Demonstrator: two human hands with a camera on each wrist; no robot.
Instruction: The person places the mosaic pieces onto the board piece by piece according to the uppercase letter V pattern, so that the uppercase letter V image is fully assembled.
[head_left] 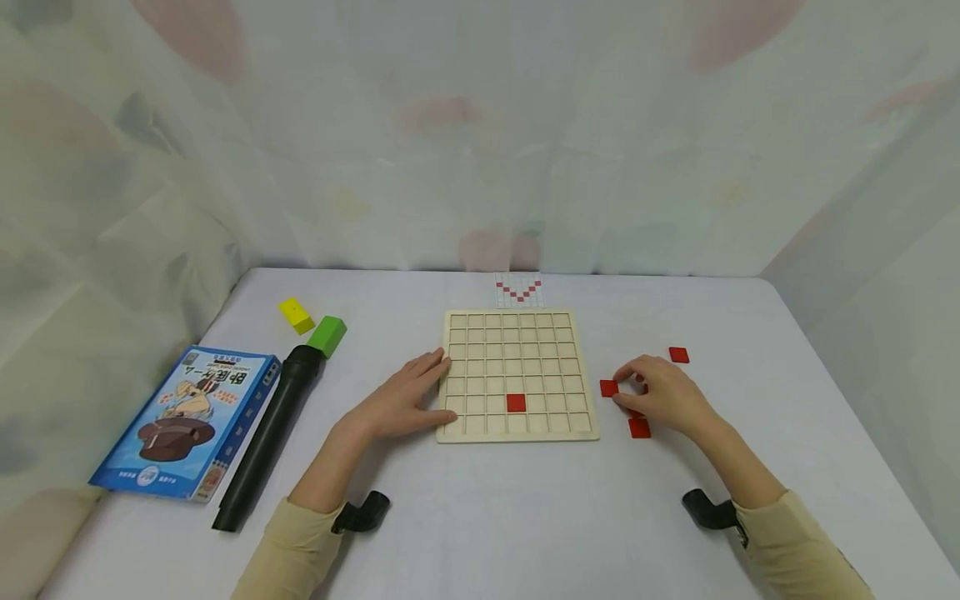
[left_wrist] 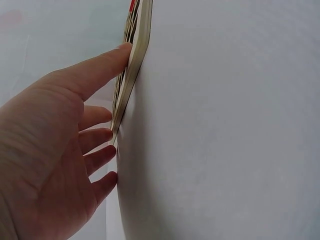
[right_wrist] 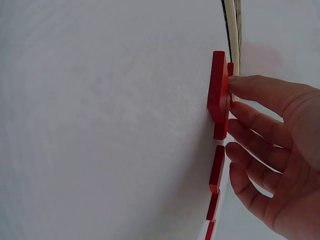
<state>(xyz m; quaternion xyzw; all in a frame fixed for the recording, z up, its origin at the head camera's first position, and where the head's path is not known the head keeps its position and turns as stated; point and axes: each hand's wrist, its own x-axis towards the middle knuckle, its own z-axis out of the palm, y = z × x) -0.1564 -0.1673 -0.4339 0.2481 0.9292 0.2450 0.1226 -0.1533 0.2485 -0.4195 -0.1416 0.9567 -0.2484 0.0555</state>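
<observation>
A wooden grid board (head_left: 517,438) lies flat on the white table, with one red square tile (head_left: 516,403) in a cell of a lower row. My left hand (head_left: 401,400) rests against the board's left edge, fingers spread; its thumb touches the near left corner, also seen in the left wrist view. Right of the board, my right hand (head_left: 663,396) pinches a red tile (head_left: 609,388) between thumb and index finger at the table. Below that hand lies another red tile (head_left: 640,428), and one more red tile (head_left: 678,355) sits beyond it. Further tiles are partly hidden under the fingers.
A pattern card (head_left: 519,290) with a red V of squares lies behind the board. At the left are a blue game box (head_left: 187,421), a black tube (head_left: 270,437), a green block (head_left: 327,336) and a yellow block (head_left: 297,316). Curtains surround the table.
</observation>
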